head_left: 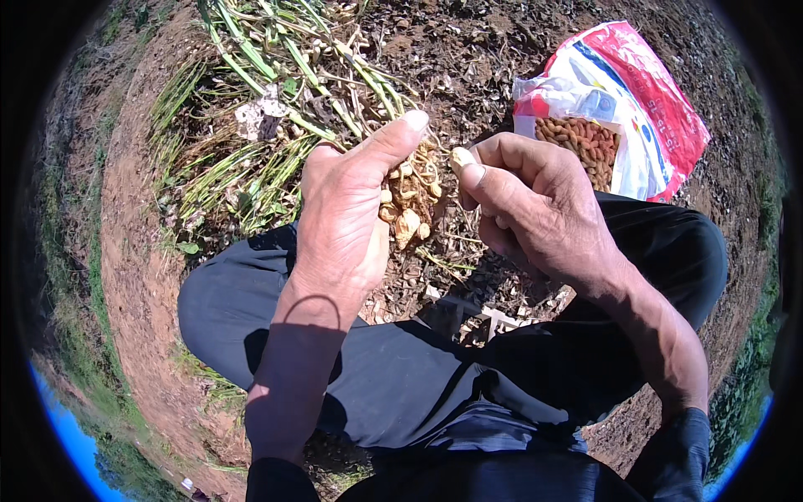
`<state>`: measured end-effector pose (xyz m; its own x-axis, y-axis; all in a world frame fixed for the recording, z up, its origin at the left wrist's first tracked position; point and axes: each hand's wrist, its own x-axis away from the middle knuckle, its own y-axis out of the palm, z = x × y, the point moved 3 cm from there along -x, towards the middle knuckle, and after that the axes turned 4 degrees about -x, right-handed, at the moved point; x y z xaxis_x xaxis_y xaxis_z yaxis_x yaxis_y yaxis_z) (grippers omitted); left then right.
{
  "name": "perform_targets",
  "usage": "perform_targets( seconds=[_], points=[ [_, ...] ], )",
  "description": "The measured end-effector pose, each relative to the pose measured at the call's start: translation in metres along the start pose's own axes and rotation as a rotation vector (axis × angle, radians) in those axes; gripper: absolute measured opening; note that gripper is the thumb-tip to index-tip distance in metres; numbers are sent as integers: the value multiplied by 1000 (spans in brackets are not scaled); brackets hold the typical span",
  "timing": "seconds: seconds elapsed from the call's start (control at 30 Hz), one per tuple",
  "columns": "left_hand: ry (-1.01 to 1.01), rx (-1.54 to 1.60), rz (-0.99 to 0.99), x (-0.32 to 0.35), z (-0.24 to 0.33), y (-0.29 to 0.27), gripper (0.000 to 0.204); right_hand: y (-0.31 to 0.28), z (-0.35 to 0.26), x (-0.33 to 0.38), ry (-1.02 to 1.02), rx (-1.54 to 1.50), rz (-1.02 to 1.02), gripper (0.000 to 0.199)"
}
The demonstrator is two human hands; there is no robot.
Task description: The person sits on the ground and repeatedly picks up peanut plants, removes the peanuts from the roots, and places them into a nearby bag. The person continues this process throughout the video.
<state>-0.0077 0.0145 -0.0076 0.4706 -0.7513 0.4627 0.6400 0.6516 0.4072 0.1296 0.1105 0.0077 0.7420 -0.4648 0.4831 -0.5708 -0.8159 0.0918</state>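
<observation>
The red and white bag (644,92) lies open on the dirt by my right knee, with brown peanuts (585,146) inside. My left hand (347,209) is closed around a clump of peanut pods (410,197) on their roots. My right hand (535,209) pinches one pale pod (461,158) just beside the clump. Green plant stems (284,75) lie piled ahead, bare dirt on my left

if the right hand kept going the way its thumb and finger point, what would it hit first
Most likely the cluster of peanut pods held in the left hand. The right hand, pinching a single pod, points left toward it, though depth is unclear.
</observation>
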Motion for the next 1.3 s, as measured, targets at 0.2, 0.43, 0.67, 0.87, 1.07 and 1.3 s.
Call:
perform_targets(
  seconds=[0.2,0.43,0.67,0.87,1.07,1.3],
  points=[
    [71,-62,67,-6,4,-6,23,-6,-3,0,12,-156,20,28],
    [34,-34,-30,-2,3,2,28,-6,-6,3,-51,7,102,31],
    [-14,209,-115,-7,-6,6,21,-1,-3,5,-146,87,63,31],
    [-55,114,39,-10,10,-7,17,0,-5,7,-145,210,-276,22],
    [22,33,128,-8,9,-18,12,-33,27,1,-311,420,-95,24],
    [37,19,61,-14,-2,-15,18,-147,84,-32,-444,1329,439,27]
  ],
)
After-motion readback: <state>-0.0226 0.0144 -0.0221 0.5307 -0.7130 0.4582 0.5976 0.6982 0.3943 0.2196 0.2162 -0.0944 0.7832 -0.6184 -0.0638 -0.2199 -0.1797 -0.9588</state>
